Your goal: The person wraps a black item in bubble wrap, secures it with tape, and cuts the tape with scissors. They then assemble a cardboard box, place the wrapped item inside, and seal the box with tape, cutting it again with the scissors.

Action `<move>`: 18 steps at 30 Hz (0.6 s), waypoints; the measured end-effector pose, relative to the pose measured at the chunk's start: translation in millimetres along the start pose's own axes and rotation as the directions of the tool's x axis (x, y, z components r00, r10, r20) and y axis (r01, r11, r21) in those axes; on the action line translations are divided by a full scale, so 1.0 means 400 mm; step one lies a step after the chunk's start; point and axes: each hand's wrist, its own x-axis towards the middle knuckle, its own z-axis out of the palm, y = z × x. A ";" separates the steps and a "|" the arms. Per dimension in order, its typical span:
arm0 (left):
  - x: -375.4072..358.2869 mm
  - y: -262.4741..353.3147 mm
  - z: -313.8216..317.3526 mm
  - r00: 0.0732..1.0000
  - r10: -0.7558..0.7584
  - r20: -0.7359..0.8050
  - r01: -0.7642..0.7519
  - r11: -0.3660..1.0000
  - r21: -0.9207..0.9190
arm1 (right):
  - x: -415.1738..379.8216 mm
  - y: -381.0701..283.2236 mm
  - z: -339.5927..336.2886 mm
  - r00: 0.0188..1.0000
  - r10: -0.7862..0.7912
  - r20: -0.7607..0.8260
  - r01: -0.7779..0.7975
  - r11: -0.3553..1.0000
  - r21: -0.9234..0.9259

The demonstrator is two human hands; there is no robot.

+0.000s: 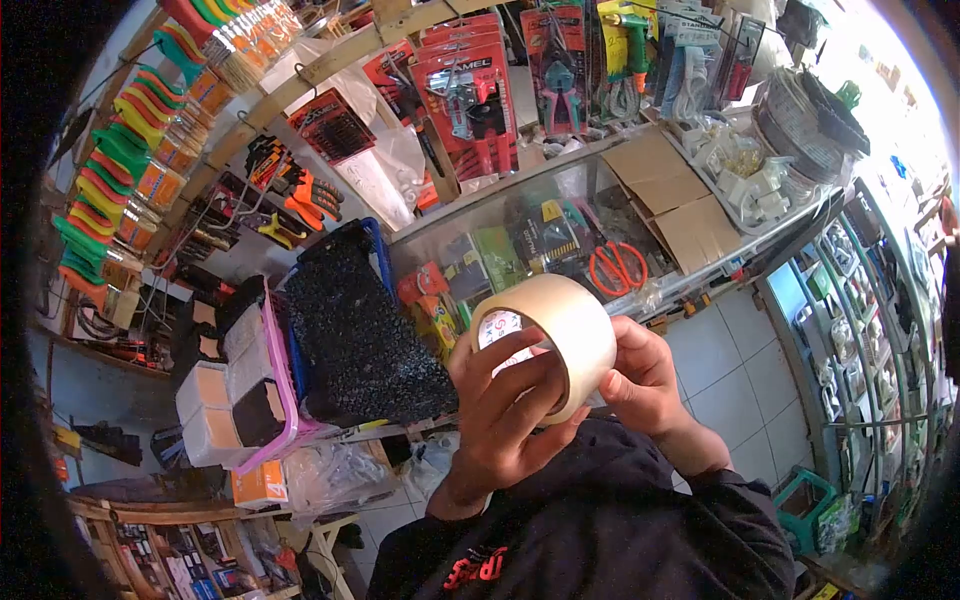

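A wide roll of clear packing tape [590, 335] is held up in front of my chest, tilted so its printed cardboard core faces left. My left hand [505, 425] grips it from the left, fingers curled over and into the core opening. On the right side, my right hand [645, 380] pinches the roll's outer face, the thumb in front and the fingers partly hidden behind. Below the roll, beyond my hands, lies a glass display counter [430, 255]. Orange-handled scissors [618, 268] show right behind the roll.
A blue crate of black granular pieces [350, 320] and a pink basket [290, 400] stand left. Flattened cardboard [670, 200] and a tray of white fittings [745, 175] sit on the counter's right. Packaged tools [465, 95] and paintbrushes [130, 150] hang above.
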 end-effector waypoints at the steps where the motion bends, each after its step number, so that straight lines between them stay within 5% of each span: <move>1: -0.001 -0.001 -0.002 1.000 0.003 -0.004 -0.003 1.000 -0.001 | 0.003 -0.004 0.005 1.000 -0.003 0.004 0.003 1.000 0.008; 18: -0.015 -0.015 0.024 0.996 0.068 -0.049 -0.067 0.997 0.027 | 0.017 -0.065 0.073 0.997 0.034 -0.071 -0.023 0.989 0.146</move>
